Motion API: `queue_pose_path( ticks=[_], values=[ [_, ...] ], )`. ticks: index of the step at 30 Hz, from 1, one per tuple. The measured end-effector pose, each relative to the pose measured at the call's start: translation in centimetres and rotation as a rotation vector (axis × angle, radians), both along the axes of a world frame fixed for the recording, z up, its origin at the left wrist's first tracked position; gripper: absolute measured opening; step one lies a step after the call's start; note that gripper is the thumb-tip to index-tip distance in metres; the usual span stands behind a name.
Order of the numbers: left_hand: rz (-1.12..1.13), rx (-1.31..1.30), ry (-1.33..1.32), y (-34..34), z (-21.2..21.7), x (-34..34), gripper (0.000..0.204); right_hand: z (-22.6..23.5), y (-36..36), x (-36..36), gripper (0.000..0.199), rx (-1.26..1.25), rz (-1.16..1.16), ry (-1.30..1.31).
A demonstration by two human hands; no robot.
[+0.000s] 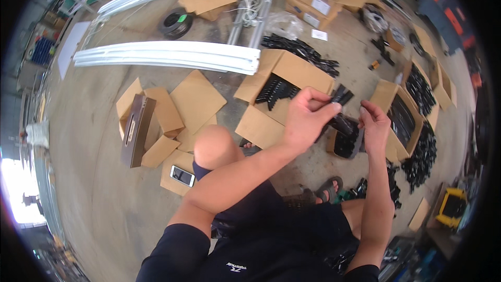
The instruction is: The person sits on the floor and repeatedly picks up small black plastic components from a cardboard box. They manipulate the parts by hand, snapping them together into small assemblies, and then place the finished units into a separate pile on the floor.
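Observation:
My left hand [309, 118] pinches a few slim black plastic pieces [340, 94] between thumb and fingers, raised in front of me. Just to the right, my right hand [376, 125] is held up with its fingers curled together. Whatever those fingers may hold is too small to make out. Beyond my left hand stands an open cardboard box [305, 70], with a row of black toothed parts [275, 91] inside. Under my hands sits a small box of dark parts [345, 143]. Right of my right hand, another carton [397, 151] holds long black pieces.
Loose black parts [420, 159] are heaped at the right, with another pile [302, 52] ahead. White metal rails [167, 55] lie on the floor at the far left. A brown case [138, 130] rests against cardboard, near a phone [182, 176] on a cardboard sheet.

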State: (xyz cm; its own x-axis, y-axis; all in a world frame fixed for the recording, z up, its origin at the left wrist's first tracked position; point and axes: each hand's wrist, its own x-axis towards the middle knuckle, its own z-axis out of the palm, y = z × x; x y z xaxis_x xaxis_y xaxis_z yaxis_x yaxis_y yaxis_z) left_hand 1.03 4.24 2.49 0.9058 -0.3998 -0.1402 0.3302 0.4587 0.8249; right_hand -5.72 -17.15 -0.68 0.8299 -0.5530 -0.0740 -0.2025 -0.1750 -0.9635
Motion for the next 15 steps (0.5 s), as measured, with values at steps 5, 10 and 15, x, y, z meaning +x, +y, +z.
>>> queue_pose_path(
  ticks=[5,10,15],
  values=[
    [-0.034,-0.04,0.12,2.4,-0.1,-4.7,0.019,3.9,4.7,-7.1,0.021,0.384,0.029,-0.239],
    [-0.011,-0.005,0.235,3.3,-2.6,-9.2,0.022,2.2,8.4,-10.6,0.017,0.498,-0.034,-0.219],
    [-0.011,0.047,0.182,2.5,-6.4,-11.9,0.02,-2.2,8.9,-12.2,0.016,0.635,-0.011,-0.103]
  ],
)
